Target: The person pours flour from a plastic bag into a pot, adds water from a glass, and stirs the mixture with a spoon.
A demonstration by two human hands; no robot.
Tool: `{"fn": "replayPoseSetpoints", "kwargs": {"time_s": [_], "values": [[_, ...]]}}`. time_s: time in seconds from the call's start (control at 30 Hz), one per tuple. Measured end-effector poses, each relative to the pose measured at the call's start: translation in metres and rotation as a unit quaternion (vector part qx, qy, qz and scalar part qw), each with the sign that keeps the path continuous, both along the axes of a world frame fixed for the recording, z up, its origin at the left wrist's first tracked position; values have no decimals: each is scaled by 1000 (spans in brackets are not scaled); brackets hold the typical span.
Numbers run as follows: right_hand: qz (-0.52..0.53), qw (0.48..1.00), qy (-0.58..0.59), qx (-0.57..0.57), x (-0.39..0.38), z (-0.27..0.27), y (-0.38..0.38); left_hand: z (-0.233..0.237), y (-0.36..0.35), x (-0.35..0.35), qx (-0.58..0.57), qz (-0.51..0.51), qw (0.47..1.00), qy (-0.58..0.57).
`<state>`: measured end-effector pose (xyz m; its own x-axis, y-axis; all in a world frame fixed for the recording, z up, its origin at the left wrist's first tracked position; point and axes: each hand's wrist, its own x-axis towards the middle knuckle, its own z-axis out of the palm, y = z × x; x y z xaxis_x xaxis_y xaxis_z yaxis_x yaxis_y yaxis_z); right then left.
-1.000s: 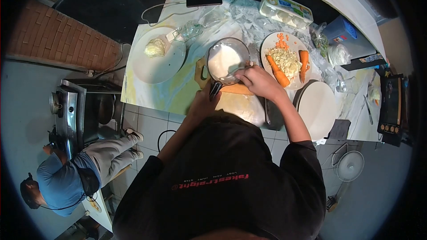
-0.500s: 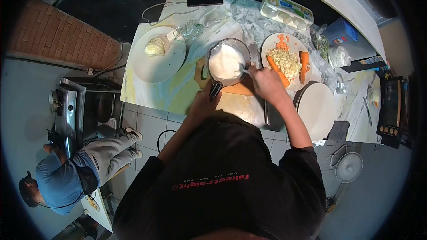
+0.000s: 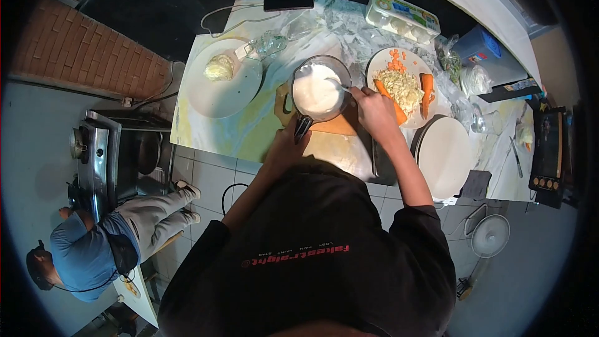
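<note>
Lowest in the frame is the person's own dark top with red lettering, and both arms reach up from it toward the middle of the frame. The left hand [image 3: 284, 145] is closed around the dark handle [image 3: 302, 128] of a pot [image 3: 295, 75] that stands just above centre and is filled with a smooth white mixture. The right hand [image 3: 374, 111], just right of the pot, has its fingers pinched on the end of a spoon [image 3: 337, 85], whose other end dips into the white mixture near the right wall. The pot stands on a wooden cutting board [image 3: 340, 126] on the marbled table [image 3: 212, 132]. A knife [image 3: 374, 157] lies on the table below the right forearm.

To the right of the hand sits an empty white plate [image 3: 444, 153]. Above it, another plate [image 3: 379, 63] carries chopped cabbage, whole carrots and carrot slices. At the left of the table, a third plate [image 3: 218, 101] holds a pale lump of cabbage [image 3: 218, 67]. Near it lies a clear glass bottle [image 3: 268, 42].

Farther up are an egg carton [image 3: 402, 15] and a dark phone [image 3: 288, 1] at the table's far edge. At the lower left of the frame, another person in a blue top [image 3: 87, 253] crouches beside a metal stove [image 3: 100, 162].
</note>
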<state>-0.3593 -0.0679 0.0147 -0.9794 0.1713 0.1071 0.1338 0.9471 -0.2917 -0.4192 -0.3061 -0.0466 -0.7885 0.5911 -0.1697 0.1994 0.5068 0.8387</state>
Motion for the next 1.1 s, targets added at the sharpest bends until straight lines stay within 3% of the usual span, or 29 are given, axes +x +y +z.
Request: {"fn": "replayPoseSetpoints", "kwargs": {"time_s": [0.2,0.27,0.47,0.57,0.87,1.1], "values": [[44,997,-48,-39,15,2,-21,-3,0,3,7,-2,1000,13],[64,995,18,-75,8,-4,-28,-4,0,4,-3,5,1000,17],[36,997,59,-31,-11,-6,-10,2,0,-1,-1,1,1000,-1],[-16,1000,7,16,-1,-7,1,-2,-1,-1,10,9,1000,8],[52,995,44,-67,4,-3,-32,2,-3,9,-12,8,1000,-3],[-8,1000,30,-1,-11,-6,-6,-6,-2,-4,23,6,1000,7]]}}
